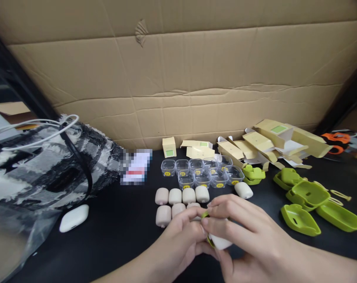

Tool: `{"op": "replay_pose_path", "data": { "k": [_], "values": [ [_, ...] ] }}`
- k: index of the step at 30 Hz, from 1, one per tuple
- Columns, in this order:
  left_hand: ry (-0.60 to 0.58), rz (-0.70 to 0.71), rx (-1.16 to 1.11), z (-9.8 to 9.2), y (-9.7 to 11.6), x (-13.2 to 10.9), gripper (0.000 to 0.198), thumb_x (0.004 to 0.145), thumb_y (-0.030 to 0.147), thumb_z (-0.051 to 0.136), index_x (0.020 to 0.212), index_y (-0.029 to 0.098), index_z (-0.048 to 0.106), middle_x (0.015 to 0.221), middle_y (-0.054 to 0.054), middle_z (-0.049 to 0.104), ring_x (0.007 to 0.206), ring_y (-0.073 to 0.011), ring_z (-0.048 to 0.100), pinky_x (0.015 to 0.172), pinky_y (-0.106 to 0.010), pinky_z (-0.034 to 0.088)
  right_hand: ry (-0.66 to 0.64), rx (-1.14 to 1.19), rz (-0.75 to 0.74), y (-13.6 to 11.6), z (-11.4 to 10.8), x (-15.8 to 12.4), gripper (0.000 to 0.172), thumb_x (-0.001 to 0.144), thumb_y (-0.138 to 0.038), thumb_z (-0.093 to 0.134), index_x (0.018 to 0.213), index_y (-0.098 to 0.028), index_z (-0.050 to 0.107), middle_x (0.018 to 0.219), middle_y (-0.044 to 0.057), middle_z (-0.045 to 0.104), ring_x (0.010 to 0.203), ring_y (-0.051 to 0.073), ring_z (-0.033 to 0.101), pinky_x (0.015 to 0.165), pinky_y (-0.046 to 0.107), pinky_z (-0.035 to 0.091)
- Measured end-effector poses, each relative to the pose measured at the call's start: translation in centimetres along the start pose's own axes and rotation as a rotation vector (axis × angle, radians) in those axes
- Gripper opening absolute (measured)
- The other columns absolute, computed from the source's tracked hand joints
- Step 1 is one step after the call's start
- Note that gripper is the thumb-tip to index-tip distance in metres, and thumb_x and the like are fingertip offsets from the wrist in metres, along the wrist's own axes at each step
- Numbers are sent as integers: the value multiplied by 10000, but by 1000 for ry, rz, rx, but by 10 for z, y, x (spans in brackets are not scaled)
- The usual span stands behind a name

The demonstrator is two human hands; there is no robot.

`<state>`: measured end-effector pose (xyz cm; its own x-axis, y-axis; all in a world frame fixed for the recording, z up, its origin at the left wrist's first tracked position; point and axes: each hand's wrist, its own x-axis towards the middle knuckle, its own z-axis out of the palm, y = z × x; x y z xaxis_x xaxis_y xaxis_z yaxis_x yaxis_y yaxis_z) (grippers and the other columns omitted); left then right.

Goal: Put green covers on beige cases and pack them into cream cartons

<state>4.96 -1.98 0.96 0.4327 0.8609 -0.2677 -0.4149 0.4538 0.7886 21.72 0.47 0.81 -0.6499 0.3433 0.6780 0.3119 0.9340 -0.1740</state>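
Both hands meet near the bottom middle around a white rounded case (221, 241) with a green cover (210, 240) partly on it. My left hand (187, 232) pinches its left side, fingertips on the green edge. From the right, my right hand (246, 232) curls over the top of the case, thumb below. Fingers hide much of both pieces. Just beyond my left hand sit several small rounded cream-coloured pieces (175, 196) in rows. A loose white rounded piece (243, 190) lies above my right hand.
Clear plastic cups (182, 168) with yellow stickers stand behind the cream pieces. Opened cardboard boxes (260, 142) pile up at the back right, near green covers (308, 194). At left are a white case (74, 218) and a frayed black-and-white fabric (78, 157). A cardboard wall (190, 70) closes the back.
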Motion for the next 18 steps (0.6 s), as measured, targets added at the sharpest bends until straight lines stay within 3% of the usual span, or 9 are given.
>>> {"op": "replay_pose_path", "data": {
  "k": [5,8,13,18],
  "values": [
    [-18,3,10,0,3,0,102,706,190,633,806,172,629,741,-6,597,744,-156,587,728,-290,466,-21,64,76,2,-3,0,391,714,-43,583,1074,-197,587,877,53,621,836,191,600,694,301,538],
    [-46,30,-14,-4,3,2,102,727,212,617,820,184,646,763,-10,614,762,-156,588,744,-292,467,-77,120,98,4,-9,1,377,780,-89,601,1129,-231,589,986,51,625,913,165,616,763,259,546],
    [-155,145,53,-14,-2,4,426,685,411,746,1029,188,631,839,-41,659,740,-155,581,629,-246,438,-70,250,119,9,-21,6,596,807,-124,621,1348,-225,392,1222,78,618,1121,161,601,927,230,519],
    [-7,208,188,-12,-2,-3,388,643,298,837,912,217,568,815,38,575,718,-78,502,638,-184,378,-71,253,49,16,-26,6,292,851,-116,614,1122,-210,562,1127,54,672,1050,122,638,900,186,524]
  ]
}}
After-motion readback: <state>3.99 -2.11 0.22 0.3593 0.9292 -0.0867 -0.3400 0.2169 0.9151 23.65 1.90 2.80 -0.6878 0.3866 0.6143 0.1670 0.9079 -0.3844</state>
